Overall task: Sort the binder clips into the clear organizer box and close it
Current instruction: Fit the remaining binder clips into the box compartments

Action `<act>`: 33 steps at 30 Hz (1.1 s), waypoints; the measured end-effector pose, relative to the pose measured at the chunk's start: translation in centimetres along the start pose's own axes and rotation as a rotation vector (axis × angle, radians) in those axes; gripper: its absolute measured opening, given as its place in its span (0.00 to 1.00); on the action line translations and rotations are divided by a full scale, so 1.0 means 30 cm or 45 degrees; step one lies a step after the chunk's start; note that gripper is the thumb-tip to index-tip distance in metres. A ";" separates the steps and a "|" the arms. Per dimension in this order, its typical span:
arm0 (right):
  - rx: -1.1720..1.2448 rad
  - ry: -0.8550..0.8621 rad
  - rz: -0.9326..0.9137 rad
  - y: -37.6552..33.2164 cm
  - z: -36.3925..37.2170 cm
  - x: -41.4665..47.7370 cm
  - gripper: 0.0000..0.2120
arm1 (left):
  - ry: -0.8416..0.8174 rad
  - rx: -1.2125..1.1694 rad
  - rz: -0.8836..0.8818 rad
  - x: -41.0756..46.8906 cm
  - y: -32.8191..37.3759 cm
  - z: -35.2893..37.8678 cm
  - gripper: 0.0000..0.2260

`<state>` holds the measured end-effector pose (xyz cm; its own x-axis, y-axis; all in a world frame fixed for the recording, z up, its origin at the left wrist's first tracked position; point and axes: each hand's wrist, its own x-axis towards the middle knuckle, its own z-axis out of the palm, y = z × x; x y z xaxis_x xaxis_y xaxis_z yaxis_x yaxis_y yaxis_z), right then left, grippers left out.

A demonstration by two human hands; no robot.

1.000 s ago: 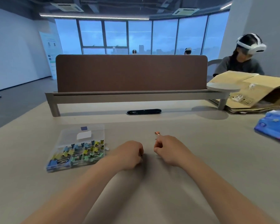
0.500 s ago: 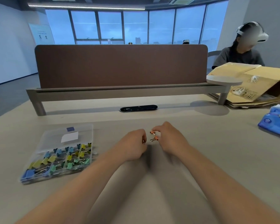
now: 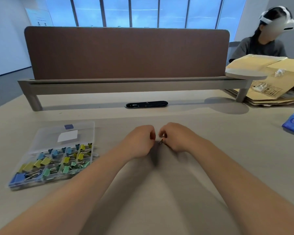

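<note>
most of the sorting looks done: the clear organizer box (image 3: 41,181) sits on the table (image 3: 210,167) to your left, lid (image 3: 81,131) open, holding blue, yellow and green binder clips (image 3: 66,160). your right hand (image 3: 178,138) is curled, pinching the only loose clip (image 3: 160,141) in sight, just beside your curled left hand (image 3: 141,141); whether that one holds anything i cannot tell. left to do: drop the clip in, shut the lid.

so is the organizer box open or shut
Open, it seems: the clear organizer box has its lid lying flat behind the binder clips, blue latch farthest.
</note>
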<state>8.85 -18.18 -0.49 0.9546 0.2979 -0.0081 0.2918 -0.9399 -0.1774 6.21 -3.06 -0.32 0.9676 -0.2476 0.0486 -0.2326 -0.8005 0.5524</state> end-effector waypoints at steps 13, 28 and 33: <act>0.056 0.070 0.049 -0.047 -0.023 -0.092 0.04 | -0.018 -0.104 -0.040 -0.078 0.010 -0.044 0.11; 0.322 0.068 -0.173 -0.505 -0.085 -0.073 0.07 | 0.367 -0.091 -0.093 -0.321 -0.192 -0.367 0.08; 0.415 0.054 -0.306 -0.704 -0.080 -0.028 0.07 | 0.480 -0.059 -0.200 -0.415 -0.331 -0.487 0.05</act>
<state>2.02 1.02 5.61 0.8651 0.4891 0.1110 0.4790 -0.7402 -0.4718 -2.09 15.94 5.74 0.9611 0.1002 0.2574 -0.0827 -0.7848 0.6142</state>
